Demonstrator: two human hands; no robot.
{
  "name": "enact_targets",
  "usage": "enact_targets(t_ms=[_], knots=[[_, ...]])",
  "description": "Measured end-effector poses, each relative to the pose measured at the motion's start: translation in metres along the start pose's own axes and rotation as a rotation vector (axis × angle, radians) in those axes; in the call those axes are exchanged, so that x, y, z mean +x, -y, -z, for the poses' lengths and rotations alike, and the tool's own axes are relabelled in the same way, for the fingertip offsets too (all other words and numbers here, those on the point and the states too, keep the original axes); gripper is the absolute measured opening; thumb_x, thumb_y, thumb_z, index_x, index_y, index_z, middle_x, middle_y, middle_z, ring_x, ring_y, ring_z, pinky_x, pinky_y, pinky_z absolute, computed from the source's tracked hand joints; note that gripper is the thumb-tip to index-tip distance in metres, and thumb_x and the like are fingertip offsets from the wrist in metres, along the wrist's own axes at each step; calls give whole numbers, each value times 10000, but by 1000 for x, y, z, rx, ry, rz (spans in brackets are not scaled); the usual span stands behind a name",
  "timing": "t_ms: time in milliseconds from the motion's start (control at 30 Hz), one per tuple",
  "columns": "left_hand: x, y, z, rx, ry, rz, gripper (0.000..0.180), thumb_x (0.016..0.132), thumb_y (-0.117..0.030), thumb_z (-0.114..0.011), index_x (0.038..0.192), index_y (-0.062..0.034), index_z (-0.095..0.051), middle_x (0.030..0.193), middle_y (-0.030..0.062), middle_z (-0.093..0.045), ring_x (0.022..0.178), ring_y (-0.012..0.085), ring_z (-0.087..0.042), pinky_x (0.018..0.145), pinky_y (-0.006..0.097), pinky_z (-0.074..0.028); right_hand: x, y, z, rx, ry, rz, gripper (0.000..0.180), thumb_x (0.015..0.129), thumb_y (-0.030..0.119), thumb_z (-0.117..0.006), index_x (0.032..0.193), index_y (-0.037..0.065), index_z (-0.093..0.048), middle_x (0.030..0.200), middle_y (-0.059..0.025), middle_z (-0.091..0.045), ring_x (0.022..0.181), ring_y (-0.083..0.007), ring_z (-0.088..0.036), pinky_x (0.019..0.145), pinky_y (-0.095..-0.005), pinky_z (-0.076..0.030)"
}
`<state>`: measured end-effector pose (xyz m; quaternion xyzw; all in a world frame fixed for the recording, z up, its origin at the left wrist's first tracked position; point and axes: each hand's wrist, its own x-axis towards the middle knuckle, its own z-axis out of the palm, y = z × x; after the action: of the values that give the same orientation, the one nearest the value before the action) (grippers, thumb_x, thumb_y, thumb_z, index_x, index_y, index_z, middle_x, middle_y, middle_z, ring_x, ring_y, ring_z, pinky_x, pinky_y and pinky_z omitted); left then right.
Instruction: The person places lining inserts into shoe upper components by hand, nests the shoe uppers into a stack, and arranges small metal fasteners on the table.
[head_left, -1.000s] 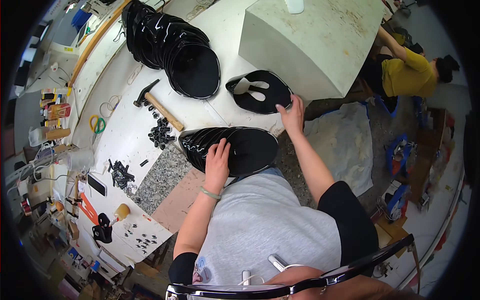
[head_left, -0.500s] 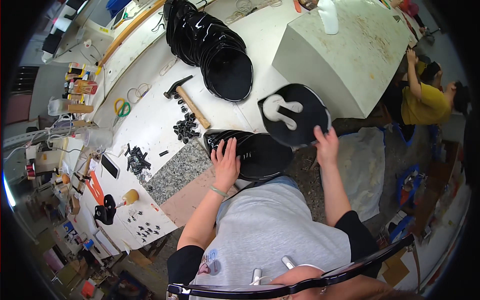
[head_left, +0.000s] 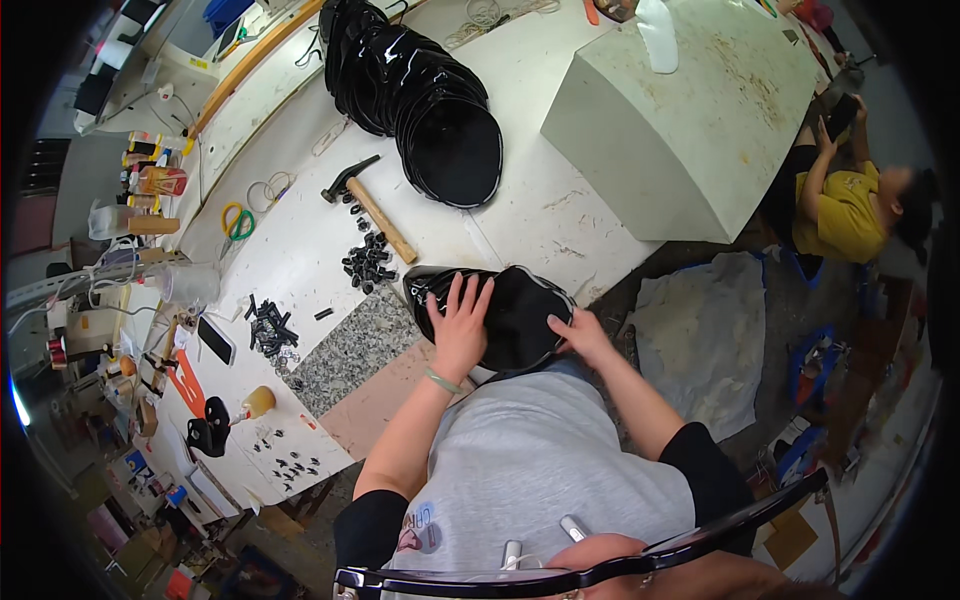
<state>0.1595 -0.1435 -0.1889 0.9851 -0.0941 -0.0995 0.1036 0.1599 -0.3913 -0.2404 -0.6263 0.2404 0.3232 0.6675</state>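
A stack of glossy black rounded pieces (head_left: 525,315) lies at the table's near edge, close against my body. On its left part my left hand (head_left: 461,328) rests palm down, fingers spread. My right hand (head_left: 582,334) pinches the right rim of the top piece between thumb and fingers; the fingers are partly hidden below the rim. Beyond, a longer fanned pile of the same black pieces (head_left: 452,150) stretches toward the far edge.
Left of the stack lie a wooden-handled hammer (head_left: 382,220), small black fittings (head_left: 368,262), black strips (head_left: 270,325) and a granite slab (head_left: 350,345). A large pale box (head_left: 640,150) stands at the far right. Another person in yellow (head_left: 842,212) sits beyond it.
My right hand has brought the loose black piece left and down onto the near stack. Its pale curved marking no longer shows. My left hand has spread its fingers.
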Motion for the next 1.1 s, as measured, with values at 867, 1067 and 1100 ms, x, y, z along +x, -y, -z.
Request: enact_targets(t_ms=[867, 1067, 1100], knots=[[8, 41, 35, -1400, -296, 706, 422, 885, -176, -604, 1255, 1, -504, 1197, 120, -563, 1081, 177, -526, 921, 290, -402, 142, 189, -73, -21, -50, 677, 297, 850, 54, -605, 1106, -34, -483, 908, -131, -673, 774, -122, -624, 690, -237, -495], [46, 43, 40, -1646, -253, 599, 543, 910, -243, -574, 1367, -31, -373, 1274, 134, -495, 1150, 190, -481, 941, 314, -399, 48, 212, -44, 188, 214, 441, 316, 864, 9, -579, 1153, -76, -484, 954, -127, -652, 790, -125, -631, 724, -236, -517], [52, 37, 48, -1878, -197, 562, 586, 922, -290, -544, 1400, -52, -304, 1310, 135, -448, 1163, 212, -470, 953, 345, -396, 40, 209, -37, 178, 247, 378, 331, 845, 4, -595, 1152, -75, -501, 936, -121, -656, 763, -128, -642, 704, -233, -525]])
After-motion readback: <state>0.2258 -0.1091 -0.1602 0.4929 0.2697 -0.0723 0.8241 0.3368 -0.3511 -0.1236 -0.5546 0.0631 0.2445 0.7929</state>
